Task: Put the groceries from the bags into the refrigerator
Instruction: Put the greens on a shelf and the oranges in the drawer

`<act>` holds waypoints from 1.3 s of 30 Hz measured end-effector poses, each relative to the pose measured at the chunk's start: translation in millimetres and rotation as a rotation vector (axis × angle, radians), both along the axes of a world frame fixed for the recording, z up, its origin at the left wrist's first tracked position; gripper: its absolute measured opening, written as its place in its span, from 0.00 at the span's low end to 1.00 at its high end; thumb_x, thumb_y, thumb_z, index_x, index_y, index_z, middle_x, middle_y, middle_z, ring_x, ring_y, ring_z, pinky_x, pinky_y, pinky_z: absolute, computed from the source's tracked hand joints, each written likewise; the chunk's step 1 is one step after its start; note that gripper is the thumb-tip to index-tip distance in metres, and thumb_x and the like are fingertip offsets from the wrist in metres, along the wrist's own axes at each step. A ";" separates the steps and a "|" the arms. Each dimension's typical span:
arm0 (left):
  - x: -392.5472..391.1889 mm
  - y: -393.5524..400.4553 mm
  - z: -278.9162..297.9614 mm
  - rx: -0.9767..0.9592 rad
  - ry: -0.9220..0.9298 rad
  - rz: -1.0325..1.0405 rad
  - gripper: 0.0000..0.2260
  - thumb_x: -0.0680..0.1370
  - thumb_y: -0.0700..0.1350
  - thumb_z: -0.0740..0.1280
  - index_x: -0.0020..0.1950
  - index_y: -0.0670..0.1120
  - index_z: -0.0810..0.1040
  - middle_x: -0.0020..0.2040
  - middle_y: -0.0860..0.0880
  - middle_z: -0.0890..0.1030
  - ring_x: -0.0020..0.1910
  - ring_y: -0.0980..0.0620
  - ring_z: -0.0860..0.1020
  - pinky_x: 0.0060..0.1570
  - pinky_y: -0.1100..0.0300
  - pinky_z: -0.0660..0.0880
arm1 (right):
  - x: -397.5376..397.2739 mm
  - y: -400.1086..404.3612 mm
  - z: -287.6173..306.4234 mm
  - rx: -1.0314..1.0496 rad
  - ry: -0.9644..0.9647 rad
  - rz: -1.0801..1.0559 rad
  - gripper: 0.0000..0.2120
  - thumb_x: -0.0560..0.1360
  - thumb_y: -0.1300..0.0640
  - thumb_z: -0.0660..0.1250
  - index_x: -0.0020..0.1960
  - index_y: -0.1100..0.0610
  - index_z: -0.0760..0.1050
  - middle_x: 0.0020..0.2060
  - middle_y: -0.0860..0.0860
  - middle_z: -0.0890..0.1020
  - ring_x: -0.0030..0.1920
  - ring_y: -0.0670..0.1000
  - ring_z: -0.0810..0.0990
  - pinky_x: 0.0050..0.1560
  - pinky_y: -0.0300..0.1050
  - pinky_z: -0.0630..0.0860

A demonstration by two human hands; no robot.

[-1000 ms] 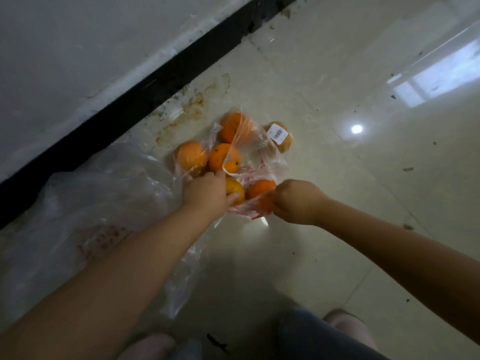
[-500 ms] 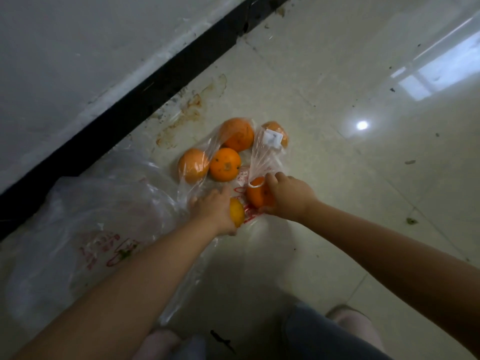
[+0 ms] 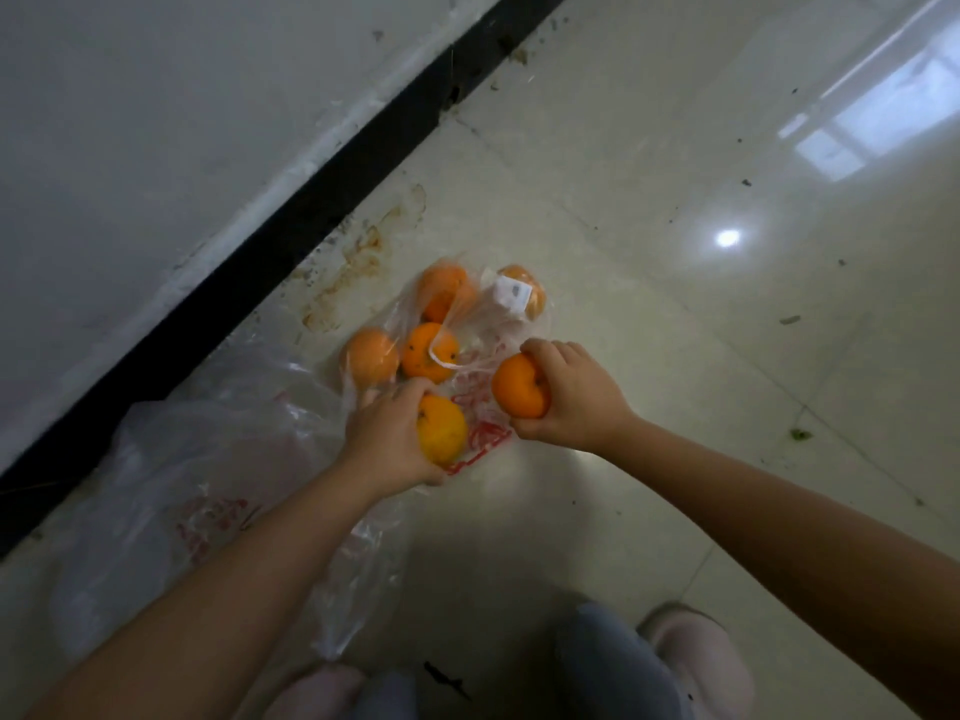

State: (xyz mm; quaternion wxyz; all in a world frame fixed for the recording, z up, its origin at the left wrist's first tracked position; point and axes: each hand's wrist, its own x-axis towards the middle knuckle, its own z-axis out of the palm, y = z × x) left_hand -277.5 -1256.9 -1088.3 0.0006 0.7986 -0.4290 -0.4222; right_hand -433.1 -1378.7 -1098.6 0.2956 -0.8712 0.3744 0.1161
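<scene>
- A yellowish orange (image 3: pixel 442 430) is gripped in the left hand (image 3: pixel 387 439), fingers curled round it, so it sits at the thumb side of the palm, right over the red print of the clear plastic bag (image 3: pixel 475 356).
- A deeper-coloured orange (image 3: pixel 517 385) is held in the right hand (image 3: pixel 574 394); it's cupped on the hand's left side, with fingertips wrapped over the top of the fruit.
- The two held oranges are kept near each other but not touching, a strip of bag showing between them.
- Four more oranges are left in the bag on the floor (image 3: pixel 675 304), just beyond both hands: one (image 3: pixel 370 356) and another (image 3: pixel 430 351) side by side right past the left hand's knuckles, a third (image 3: pixel 447 293) further out, and a fourth (image 3: pixel 530 296) partly covered by a white label (image 3: pixel 511 293).
- A second, bigger clear bag (image 3: pixel 208 485) is spread flat under the left forearm, pretty crumpled, red print on it too.
- A black strip (image 3: pixel 260 262) along the base of a pale surface is seen running diagonally past the bags.
- Pale slippers (image 3: pixel 696 662) are visible at the bottom edge.
</scene>
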 end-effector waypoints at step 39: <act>-597.6 -157.0 918.8 -1.059 0.139 -1.086 0.32 0.64 0.47 0.76 0.66 0.50 0.68 0.63 0.47 0.73 0.63 0.45 0.68 0.59 0.53 0.69 | -606.3 90.8 955.5 -0.728 -0.294 -1.111 0.31 0.66 0.57 0.75 0.64 0.57 0.65 0.57 0.51 0.70 0.55 0.50 0.71 0.50 0.41 0.67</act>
